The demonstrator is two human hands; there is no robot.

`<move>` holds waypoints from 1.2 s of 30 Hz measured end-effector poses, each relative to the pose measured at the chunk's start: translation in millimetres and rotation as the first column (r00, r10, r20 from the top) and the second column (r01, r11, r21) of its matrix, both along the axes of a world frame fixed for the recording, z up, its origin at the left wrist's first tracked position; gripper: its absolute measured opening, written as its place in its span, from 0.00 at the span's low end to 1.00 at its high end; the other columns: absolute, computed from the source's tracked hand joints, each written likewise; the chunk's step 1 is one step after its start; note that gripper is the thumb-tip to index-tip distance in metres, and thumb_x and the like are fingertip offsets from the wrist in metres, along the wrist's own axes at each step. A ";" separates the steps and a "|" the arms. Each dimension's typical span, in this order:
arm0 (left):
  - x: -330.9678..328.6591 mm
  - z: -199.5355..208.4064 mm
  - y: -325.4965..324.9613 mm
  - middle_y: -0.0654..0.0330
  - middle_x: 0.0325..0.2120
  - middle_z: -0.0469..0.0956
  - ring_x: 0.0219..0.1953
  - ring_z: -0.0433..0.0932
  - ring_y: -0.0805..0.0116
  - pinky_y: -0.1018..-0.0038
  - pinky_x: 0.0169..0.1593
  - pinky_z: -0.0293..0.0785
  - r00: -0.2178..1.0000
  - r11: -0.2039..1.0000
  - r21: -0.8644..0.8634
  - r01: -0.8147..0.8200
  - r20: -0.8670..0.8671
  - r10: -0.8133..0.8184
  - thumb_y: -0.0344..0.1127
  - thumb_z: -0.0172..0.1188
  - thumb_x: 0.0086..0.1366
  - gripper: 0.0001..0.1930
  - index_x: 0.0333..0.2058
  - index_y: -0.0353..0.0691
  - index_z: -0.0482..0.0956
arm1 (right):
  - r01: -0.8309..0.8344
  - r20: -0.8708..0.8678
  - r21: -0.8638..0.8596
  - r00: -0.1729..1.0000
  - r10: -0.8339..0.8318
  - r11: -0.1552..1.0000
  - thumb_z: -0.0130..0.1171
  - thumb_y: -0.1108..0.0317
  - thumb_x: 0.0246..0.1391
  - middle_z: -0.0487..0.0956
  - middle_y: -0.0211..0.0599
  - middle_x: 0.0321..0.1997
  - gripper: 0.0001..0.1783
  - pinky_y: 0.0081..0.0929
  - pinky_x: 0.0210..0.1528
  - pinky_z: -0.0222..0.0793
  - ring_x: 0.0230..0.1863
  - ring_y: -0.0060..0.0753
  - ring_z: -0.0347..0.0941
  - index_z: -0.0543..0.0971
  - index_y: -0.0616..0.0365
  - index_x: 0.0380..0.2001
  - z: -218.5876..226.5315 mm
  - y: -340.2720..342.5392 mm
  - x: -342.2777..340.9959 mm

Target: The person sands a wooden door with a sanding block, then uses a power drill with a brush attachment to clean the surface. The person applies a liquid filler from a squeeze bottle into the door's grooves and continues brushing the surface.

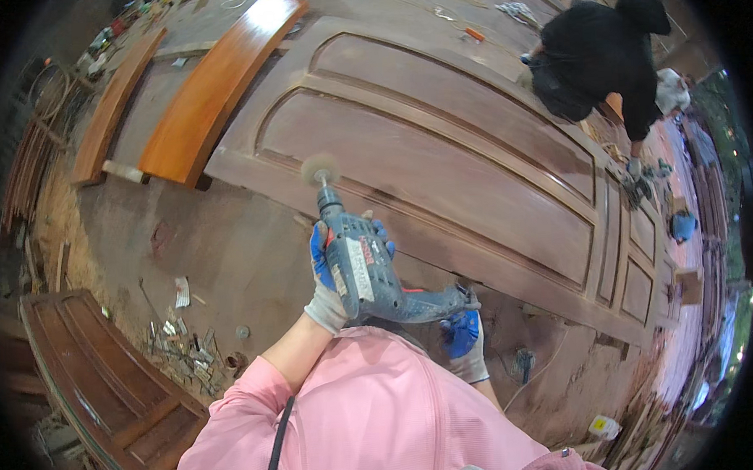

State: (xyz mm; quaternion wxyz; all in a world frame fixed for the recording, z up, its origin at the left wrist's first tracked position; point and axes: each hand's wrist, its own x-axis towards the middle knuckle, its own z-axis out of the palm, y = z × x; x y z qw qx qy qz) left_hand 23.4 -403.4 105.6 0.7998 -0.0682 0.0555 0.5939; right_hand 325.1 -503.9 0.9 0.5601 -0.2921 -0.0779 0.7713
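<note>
My left hand (325,281), in a white glove with blue-coated fingers, wraps round the body of a dark blue-grey power drill (368,265). A round, pale buffing wheel (320,167) is fitted in the drill's chuck. It overlaps the near edge of a large brown panelled door (441,177) lying flat; whether it touches the wood I cannot tell. My right hand (465,342), gloved alike, is just below the end of the drill's handle. Its fingers look curled together, and what they hold, if anything, is hidden.
Two glossy orange-brown boards (219,91) lie beyond the door's left end. Another dark panelled door (106,381) rests at lower left, near scattered scraps (192,352). A co-worker in black (600,57) bends over the door's far right with a hand tool (639,188).
</note>
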 end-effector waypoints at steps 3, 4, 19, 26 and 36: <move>-1.3 -8.9 4.3 0.48 0.54 0.77 0.57 0.78 0.51 0.52 0.65 0.74 0.998 0.999 0.044 -0.025 0.067 0.022 0.69 0.62 0.64 0.43 0.64 0.39 0.68 | -0.161 0.355 0.134 0.929 0.105 0.978 0.51 0.61 0.72 0.73 0.40 0.66 0.28 0.32 0.58 0.75 0.57 0.34 0.75 0.64 0.52 0.72 19.2 -10.3 -34.0; -2.1 -12.1 6.4 0.48 0.54 0.77 0.57 0.78 0.51 0.52 0.65 0.74 0.995 0.998 0.068 0.009 0.101 -0.016 0.69 0.62 0.64 0.44 0.65 0.38 0.68 | -0.204 0.476 0.185 0.874 0.094 0.961 0.49 0.61 0.73 0.70 0.43 0.71 0.28 0.36 0.65 0.71 0.62 0.37 0.73 0.63 0.53 0.72 32.8 -10.1 -50.9; -130.5 -50.9 76.6 0.50 0.59 0.77 0.59 0.78 0.50 0.46 0.63 0.75 0.880 0.882 -0.001 0.471 -0.070 -0.470 0.61 0.63 0.68 0.34 0.63 0.42 0.73 | 0.277 0.062 0.243 0.952 -0.300 0.930 0.62 0.76 0.48 0.75 0.34 0.39 0.41 0.49 0.68 0.64 0.44 0.37 0.73 0.66 0.57 0.69 113.1 68.6 -211.2; -219.6 -105.1 101.5 0.52 0.40 0.86 0.41 0.86 0.52 0.52 0.51 0.83 0.692 0.679 -0.263 0.685 -0.057 -0.720 0.53 0.57 0.74 0.21 0.48 0.40 0.83 | 0.328 0.176 0.086 0.924 -0.339 0.941 0.59 0.65 0.62 0.68 0.29 0.33 0.27 0.46 0.64 0.64 0.37 0.31 0.67 0.70 0.58 0.64 71.4 52.6 -303.8; -185.9 -159.5 96.5 0.58 0.36 0.86 0.37 0.85 0.61 0.60 0.45 0.84 0.636 0.614 -0.277 0.739 -0.016 -0.772 0.44 0.62 0.71 0.10 0.41 0.45 0.82 | 0.553 0.315 0.033 0.785 -0.534 0.833 0.57 0.68 0.62 0.70 0.31 0.30 0.19 0.47 0.64 0.63 0.35 0.35 0.69 0.73 0.61 0.55 68.5 6.6 -333.9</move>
